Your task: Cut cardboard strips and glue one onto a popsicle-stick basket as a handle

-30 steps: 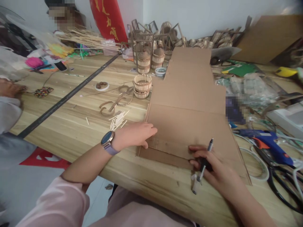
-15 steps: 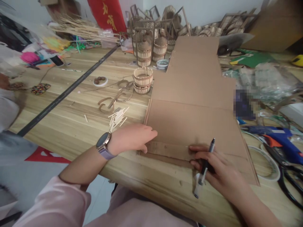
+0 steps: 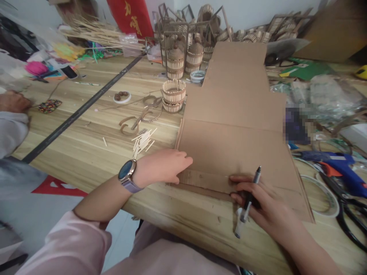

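A large brown cardboard sheet (image 3: 232, 145) lies unfolded on the table, a crease running across it. At its near left corner, my left hand (image 3: 163, 165), watch on the wrist, grips the edge with curled fingers and thumb; the exact contact is partly hidden. A black pen (image 3: 249, 202) is tucked in my right hand (image 3: 262, 200), slanting with one end up and the other towards me. The thumb and index finger of that hand also rest at the cardboard's near edge. Left of the sheet lies a pile of thin wooden sticks (image 3: 143, 143).
Behind the sticks are curled brown strips (image 3: 129, 126) and a slatted round basket (image 3: 174, 96). Finished slatted lanterns (image 3: 175, 63) stand farther back. On the right lie a tape roll (image 3: 325, 198), black scissors (image 3: 348, 210) and a blue glue gun (image 3: 341, 164). A co-worker's hand (image 3: 14, 102) is at far left.
The view has shifted very slightly. At the far left, the co-worker's hand has come farther into view. Both my hands stay nearly where they were on the cardboard.
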The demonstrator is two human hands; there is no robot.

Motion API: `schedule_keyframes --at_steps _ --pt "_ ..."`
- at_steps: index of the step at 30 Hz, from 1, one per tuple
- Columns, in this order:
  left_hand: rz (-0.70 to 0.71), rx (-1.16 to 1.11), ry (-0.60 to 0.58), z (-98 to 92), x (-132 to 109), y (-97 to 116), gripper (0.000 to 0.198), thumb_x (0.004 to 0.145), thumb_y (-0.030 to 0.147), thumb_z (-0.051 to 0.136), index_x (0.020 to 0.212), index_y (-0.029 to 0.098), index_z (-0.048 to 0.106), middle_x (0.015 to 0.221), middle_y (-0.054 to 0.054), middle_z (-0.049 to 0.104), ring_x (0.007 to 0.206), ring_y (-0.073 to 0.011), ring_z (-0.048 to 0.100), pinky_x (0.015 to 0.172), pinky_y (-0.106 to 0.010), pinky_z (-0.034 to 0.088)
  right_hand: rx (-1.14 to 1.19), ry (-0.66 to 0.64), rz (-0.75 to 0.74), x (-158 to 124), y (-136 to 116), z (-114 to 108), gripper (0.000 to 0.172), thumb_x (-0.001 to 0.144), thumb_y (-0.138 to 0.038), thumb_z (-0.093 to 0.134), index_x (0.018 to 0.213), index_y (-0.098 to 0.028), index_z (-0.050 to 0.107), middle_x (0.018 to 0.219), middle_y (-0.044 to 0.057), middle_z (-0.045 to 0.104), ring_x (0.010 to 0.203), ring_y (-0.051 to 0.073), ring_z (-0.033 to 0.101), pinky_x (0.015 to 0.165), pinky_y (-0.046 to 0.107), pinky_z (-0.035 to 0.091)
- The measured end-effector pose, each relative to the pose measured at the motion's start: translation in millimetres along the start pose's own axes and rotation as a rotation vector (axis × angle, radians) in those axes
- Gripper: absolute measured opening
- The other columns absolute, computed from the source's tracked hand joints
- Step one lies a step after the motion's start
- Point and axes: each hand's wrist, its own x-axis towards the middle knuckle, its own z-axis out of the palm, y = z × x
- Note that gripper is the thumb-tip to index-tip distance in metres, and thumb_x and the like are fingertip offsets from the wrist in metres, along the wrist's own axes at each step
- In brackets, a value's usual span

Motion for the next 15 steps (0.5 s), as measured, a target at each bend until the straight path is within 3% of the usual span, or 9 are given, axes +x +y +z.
schedule_keyframes --at_steps 15 --pt "-0.022 0.000 0.001 0.8 -0.8 -0.2 0.030 0.082 0.028 0.078 0.100 0.018 0.056 0.100 -0.005 0.065 0.082 -0.0225 0.064 0.060 -0.031 0.037 0.020 0.000 0.001 1.4 -0.8 -0.8 0.003 0.093 -0.028 0.059 0.096 -0.027 0.059 0.106 0.007 0.073 0.095 0.024 0.072 0.075 0.038 0.060"
